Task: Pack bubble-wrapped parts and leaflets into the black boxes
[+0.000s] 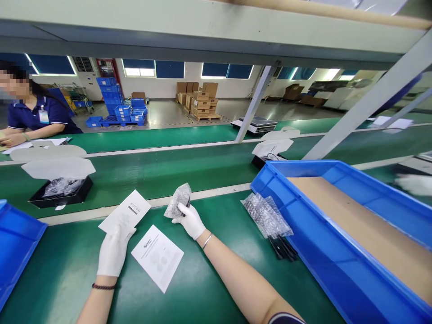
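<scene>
My left hand (113,252), in a white glove, holds a white printed card (125,211) at its near edge above the green table. My right hand (190,219), also gloved, is closed around a small bubble-wrap pouch (178,199) with a dark item inside, lifted just above the table. A second white leaflet (157,256) lies flat on the table between my arms. A pile of bubble-wrap pouches with black items (268,218) lies to the right of my right hand, against the blue bin.
A large blue bin (324,265) with a cardboard sheet inside fills the right. Another blue bin (15,243) sits at the left edge. Open black boxes with white flaps (60,189) (270,150) ride the green conveyor. A person in a navy shirt (33,114) sits far left.
</scene>
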The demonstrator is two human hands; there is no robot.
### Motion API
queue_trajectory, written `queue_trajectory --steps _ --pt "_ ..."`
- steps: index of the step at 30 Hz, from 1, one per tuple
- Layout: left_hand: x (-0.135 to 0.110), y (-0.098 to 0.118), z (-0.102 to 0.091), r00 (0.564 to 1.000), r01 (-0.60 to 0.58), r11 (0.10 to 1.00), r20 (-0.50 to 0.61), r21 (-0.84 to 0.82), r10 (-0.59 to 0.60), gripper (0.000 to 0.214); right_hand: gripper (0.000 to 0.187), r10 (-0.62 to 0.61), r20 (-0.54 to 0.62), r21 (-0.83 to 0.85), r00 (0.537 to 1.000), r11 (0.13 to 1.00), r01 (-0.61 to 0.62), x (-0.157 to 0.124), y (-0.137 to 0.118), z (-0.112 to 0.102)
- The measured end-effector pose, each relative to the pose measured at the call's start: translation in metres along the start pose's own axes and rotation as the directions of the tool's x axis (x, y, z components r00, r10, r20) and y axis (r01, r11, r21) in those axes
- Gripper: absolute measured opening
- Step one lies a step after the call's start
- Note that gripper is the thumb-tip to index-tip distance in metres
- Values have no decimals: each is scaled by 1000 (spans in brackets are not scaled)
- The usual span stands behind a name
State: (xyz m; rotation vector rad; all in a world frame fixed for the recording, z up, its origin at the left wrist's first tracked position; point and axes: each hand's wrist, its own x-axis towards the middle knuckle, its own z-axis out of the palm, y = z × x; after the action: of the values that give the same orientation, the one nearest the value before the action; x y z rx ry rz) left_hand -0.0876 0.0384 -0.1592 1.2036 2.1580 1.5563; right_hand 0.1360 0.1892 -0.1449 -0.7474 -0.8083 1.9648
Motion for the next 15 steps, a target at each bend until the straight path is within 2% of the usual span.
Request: queue_trajectory --steps 6,11,15 --pt "-1 1 0 999 25 997 -19 -75 -27 47 40 -6 18 -37 1000 999 6 0 -2 2" --pt "0 -2 0 997 73 976 -17 -207 -78 47 32 -63 9 -68 998 996 64 -2 -1 5" --pt "-2 0 0 998 52 987 -11 -152 -54 50 28 -93 -15 -81 996 992 92 -3 0 5"
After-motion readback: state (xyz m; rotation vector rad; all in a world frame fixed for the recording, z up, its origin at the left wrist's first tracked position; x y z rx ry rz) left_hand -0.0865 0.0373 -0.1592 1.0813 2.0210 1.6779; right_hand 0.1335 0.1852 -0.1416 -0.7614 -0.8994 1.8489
